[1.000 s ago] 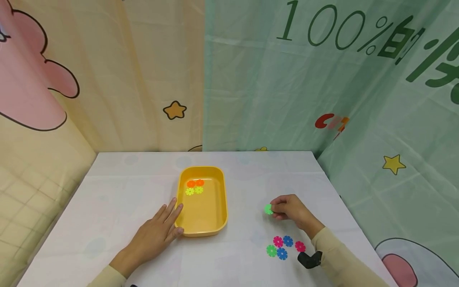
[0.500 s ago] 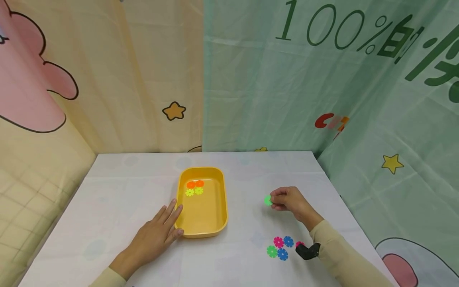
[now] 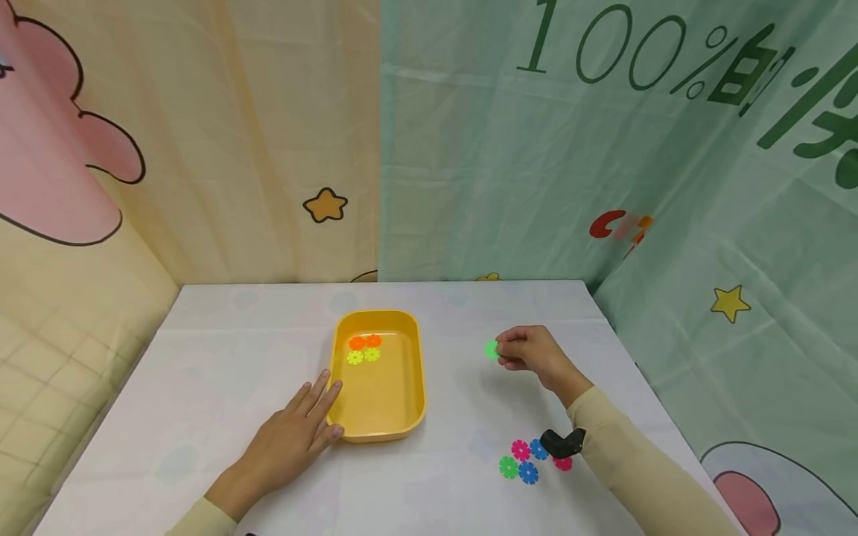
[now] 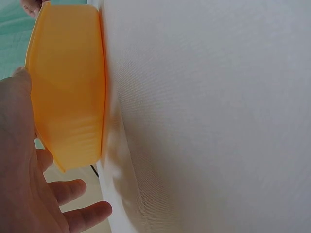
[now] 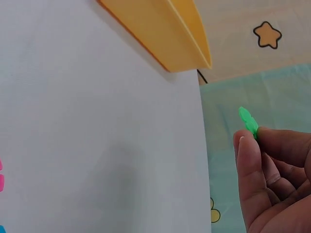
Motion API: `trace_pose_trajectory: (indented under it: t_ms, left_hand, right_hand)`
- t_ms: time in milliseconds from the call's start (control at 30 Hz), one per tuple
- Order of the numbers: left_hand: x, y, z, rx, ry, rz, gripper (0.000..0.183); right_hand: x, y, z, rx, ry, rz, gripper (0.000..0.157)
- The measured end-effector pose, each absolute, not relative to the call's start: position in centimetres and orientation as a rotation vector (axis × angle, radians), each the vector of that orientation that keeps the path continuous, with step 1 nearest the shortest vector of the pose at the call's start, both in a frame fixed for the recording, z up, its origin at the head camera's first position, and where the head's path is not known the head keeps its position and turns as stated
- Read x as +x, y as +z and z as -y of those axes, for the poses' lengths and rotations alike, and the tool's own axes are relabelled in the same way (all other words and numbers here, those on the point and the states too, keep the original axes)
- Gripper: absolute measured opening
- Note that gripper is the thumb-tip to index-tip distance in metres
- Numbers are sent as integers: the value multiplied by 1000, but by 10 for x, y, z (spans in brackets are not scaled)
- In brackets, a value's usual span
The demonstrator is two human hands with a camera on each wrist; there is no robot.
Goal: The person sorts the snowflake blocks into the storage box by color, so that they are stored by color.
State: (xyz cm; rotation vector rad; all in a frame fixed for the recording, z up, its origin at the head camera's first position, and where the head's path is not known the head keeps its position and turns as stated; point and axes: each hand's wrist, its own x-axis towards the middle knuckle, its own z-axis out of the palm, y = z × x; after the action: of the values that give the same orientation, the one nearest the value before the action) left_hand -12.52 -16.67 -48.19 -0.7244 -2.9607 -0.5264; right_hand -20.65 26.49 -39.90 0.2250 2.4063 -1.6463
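My right hand (image 3: 532, 355) pinches a green notched disc (image 3: 492, 350) between thumb and fingertips, raised over the table to the right of the tray; the right wrist view shows the green disc (image 5: 248, 120) edge-on. A yellow tray (image 3: 395, 394) stands left of the table's middle. Two orange discs (image 3: 357, 343) and two yellow-green discs (image 3: 363, 356) lie inside it toward the far end. Along the tray's left rim rests my left hand (image 3: 288, 439), fingers extended and spread; in the left wrist view its fingers lie along the yellow tray wall (image 4: 68, 92).
Several loose discs lie near the right front: pink (image 3: 520, 450), blue (image 3: 528, 473) and green (image 3: 509, 467). A black wrist piece (image 3: 563, 444) on the right arm overlaps some of them. White cloth covers the table (image 3: 255, 335); printed curtains (image 3: 482, 149) hang behind.
My right hand has moved away from the loose discs, toward the table's far side and slightly left, carrying the green disc. My left hand and the tray stay in place.
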Motion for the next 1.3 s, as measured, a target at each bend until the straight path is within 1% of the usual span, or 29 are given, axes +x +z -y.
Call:
trace_pose_trajectory:
  t_ms: [433,767,1000,1300]
  left_hand:
    - [-126,-482,167,-718,-531,2981,72]
    - [-126,-482,167,-725,-527,2962,71]
    - [-125,-481,167,-725,-527,2966,71]
    - [-125,-482,167,-722,-524,2961,71]
  right_hand:
    - [-226,-393,-248,214,-1681,-2380,26]
    - [-237,-386,-234,211,-1726,-2340,24]
    - [-244,-385,-223,170,-1765,-2302,25]
    - [-249,-380,-205,163,-1765,-2303,22]
